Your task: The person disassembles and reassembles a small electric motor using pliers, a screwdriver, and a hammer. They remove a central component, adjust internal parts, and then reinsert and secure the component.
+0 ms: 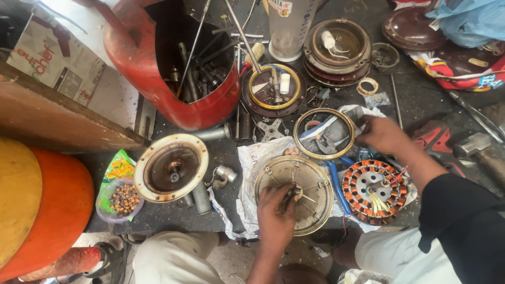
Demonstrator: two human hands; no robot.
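One left hand [274,210] hides the cover's [294,194] hub.

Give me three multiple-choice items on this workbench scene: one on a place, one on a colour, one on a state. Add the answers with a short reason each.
1. Where does the left hand rest?
A. on the round metal cover at the front
B. inside the red can
C. on the hammer

2. What colour is the cut-open can that holds the tools?
A. blue
B. red
C. white

3. How does the wound stator lie?
A. bolted inside a closed housing
B. hanging from a hook
C. bare and flat on the bench, its copper coils showing

Answers:
1. A, the fingers sit at the cover's hub.
2. B, its painted wall is red, with rods and tools standing inside.
3. C, the coil ring lies open below the right hand, with no cover over it.
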